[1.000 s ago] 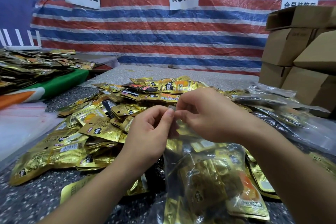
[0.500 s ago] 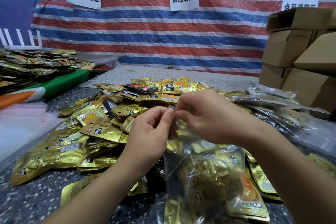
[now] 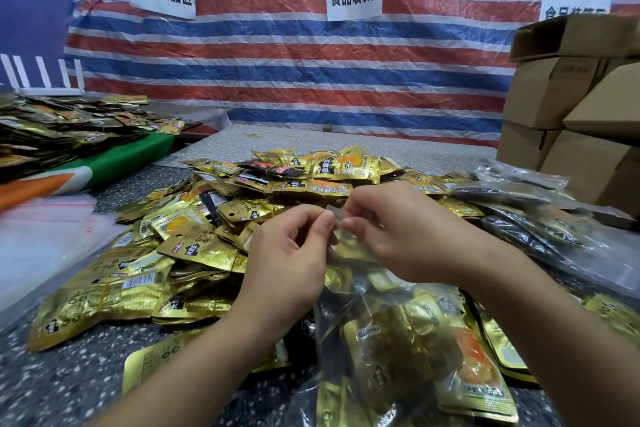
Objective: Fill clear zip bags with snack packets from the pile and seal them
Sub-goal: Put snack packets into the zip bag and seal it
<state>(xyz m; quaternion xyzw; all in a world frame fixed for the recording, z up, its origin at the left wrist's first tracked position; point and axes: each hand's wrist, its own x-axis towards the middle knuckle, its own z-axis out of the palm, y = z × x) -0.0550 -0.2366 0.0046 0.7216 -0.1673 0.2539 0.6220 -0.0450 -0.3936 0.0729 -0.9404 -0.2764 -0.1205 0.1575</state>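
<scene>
While its top edge is pinched between the left hand (image 3: 287, 253) and right hand (image 3: 398, 236), the filled zip bag (image 3: 398, 350) hangs near, above the bench (image 3: 52, 388). Soft, slippery film is judged best gripped along the zip strip.

Two bare forearms reach in from the lower edge, with no sleeves in view. The left hand (image 3: 287, 253) and right hand (image 3: 401, 236) wear no gloves, rings or watch; fingernails are short and unpainted.
</scene>
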